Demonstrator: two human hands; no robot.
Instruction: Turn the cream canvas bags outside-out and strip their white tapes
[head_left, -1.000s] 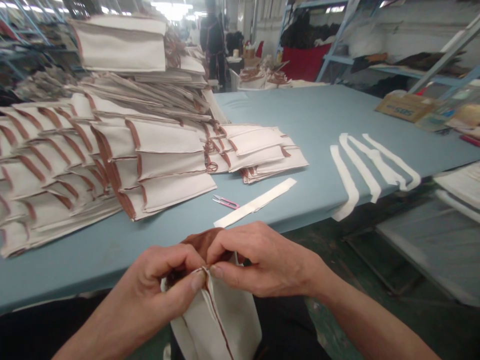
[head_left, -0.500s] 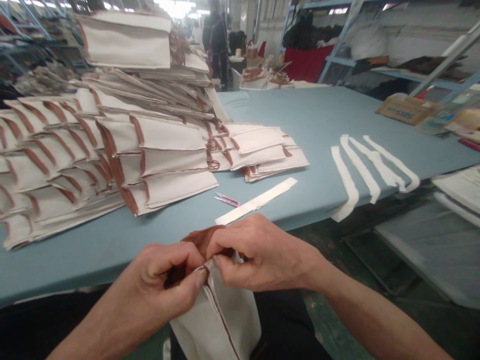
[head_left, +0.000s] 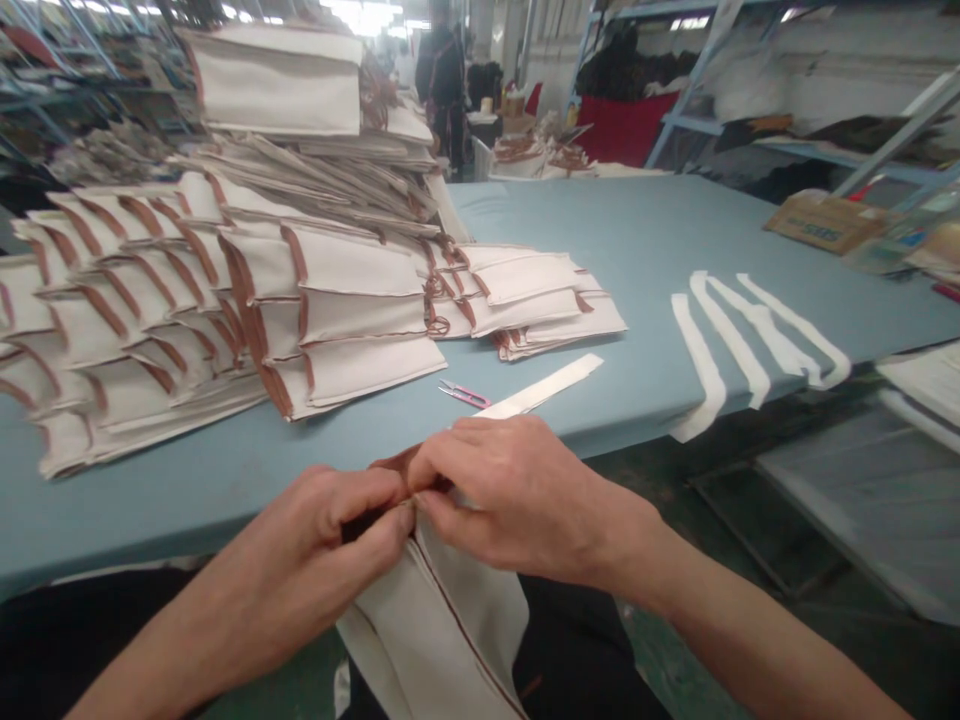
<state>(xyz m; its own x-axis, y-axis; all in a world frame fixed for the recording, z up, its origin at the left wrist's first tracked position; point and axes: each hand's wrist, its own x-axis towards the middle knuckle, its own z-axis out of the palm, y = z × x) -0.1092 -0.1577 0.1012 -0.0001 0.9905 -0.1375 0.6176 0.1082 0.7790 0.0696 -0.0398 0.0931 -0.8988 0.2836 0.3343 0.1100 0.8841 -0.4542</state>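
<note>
A cream canvas bag (head_left: 442,630) with brown trim hangs over my lap below the table edge. My left hand (head_left: 330,545) pinches its top edge, thumb pressed on the seam. My right hand (head_left: 510,495) is closed on the same edge right beside it, fingertips meeting my left thumb. The brown lining at the bag's mouth is almost hidden between the two hands. Small pink thread snips (head_left: 465,394) lie on the blue table (head_left: 637,240) just beyond my right hand, beside a white fabric strip (head_left: 544,386).
Tall stacks of finished cream bags with brown handles (head_left: 225,260) fill the table's left side. A low pile (head_left: 532,300) sits mid-table. White fabric strips (head_left: 742,335) hang over the right edge. A cardboard box (head_left: 821,220) lies far right. A person (head_left: 448,70) stands far back.
Both hands have drawn closer together on the bag's top edge and risen slightly; the brown lining that showed between them is now nearly covered. The view has shifted a little.
</note>
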